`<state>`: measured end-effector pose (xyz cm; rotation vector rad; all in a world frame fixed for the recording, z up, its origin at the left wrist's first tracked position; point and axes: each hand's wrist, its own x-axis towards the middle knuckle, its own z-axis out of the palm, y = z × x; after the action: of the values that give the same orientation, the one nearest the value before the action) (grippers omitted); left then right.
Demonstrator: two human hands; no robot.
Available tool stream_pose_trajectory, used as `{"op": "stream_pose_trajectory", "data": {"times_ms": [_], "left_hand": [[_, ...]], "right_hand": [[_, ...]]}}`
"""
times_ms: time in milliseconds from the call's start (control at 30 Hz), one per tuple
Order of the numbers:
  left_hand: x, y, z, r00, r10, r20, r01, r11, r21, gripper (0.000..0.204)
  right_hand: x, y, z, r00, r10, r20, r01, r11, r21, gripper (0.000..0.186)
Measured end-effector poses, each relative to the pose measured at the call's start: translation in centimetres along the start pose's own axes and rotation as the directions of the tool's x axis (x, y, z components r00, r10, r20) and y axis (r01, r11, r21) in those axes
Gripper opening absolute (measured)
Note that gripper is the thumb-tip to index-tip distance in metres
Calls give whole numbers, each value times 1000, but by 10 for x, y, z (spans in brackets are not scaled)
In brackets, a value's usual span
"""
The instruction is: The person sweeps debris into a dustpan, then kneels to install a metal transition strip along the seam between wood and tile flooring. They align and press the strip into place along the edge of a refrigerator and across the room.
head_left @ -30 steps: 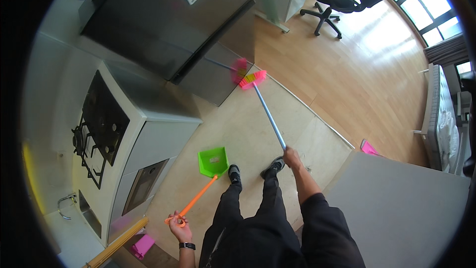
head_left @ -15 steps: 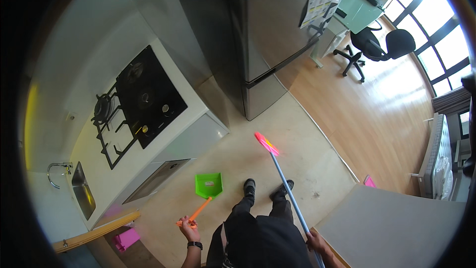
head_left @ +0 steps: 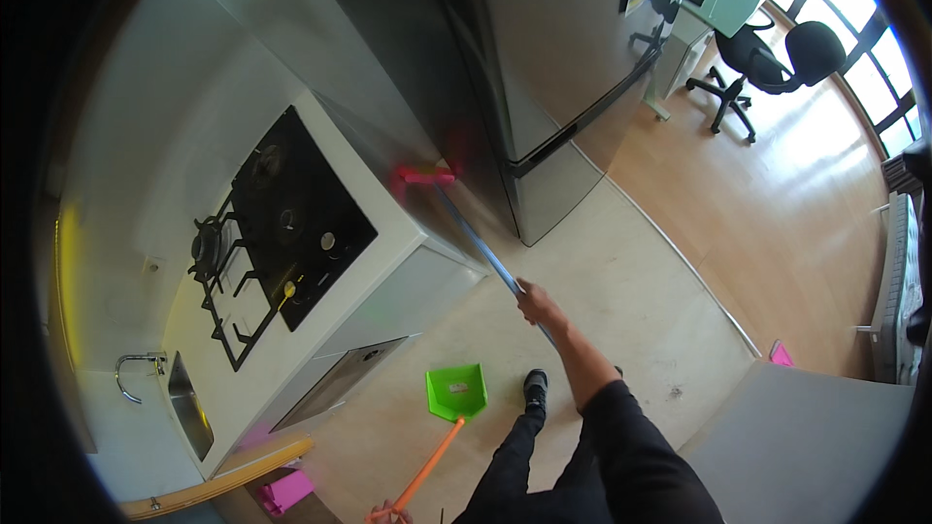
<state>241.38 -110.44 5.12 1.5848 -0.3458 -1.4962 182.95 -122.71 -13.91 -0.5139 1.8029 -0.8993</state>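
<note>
My right hand [head_left: 540,305] is closed round the blue handle of a broom [head_left: 480,241], with that arm stretched forward. The pink broom head lies far ahead, in the narrow gap between the counter's end and the fridge. At the lower edge, my left hand [head_left: 390,515] is wrapped round the end of the orange handle of a dustpan [head_left: 456,392]; the picture's edge cuts off part of this hand. The dustpan's green scoop rests on the floor left of my shoe, its open side facing away from me.
A kitchen counter [head_left: 335,335] with a black hob [head_left: 296,223] and a sink [head_left: 191,408] runs along the left. The steel fridge [head_left: 563,58] stands ahead. A pale panel [head_left: 806,427] is at lower right. A wheeled chair [head_left: 762,63] and a pink object [head_left: 780,353] stand farther right.
My right hand has swung forward and left, taking the broom head from the floor before my feet into the gap beside the fridge. My left hand still holds the dustpan. The view has shifted.
</note>
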Motion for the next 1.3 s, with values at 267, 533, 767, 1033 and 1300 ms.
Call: {"op": "stream_pose_trajectory", "data": {"times_ms": [267, 533, 767, 1033, 1300], "left_hand": [[-16, -14, 24, 997, 6, -74, -1, 998, 65, 6], [-8, -25, 33, 998, 10, 68, -17, 993, 114, 8], [16, -42, 41, 998, -53, -44, 61, 981, 185, 25], [17, -38, 67, 998, -69, 8, 65, 967, 246, 20], [62, -16, 80, 984, -49, 174, -29, 906, 422, 25]], "right_hand": [[-40, 86, -12, 997, 67, -24, -70, 980, -188, 42], [-353, 132, -83, 827, 543, 142, -559, 822, 110, 45], [-482, 102, -117, 762, 620, 185, -641, 764, 75, 50], [-331, 139, -67, 982, 35, -186, -103, 924, -368, 22], [-440, 171, -51, 846, 509, -158, -512, 859, 26, 31]]}}
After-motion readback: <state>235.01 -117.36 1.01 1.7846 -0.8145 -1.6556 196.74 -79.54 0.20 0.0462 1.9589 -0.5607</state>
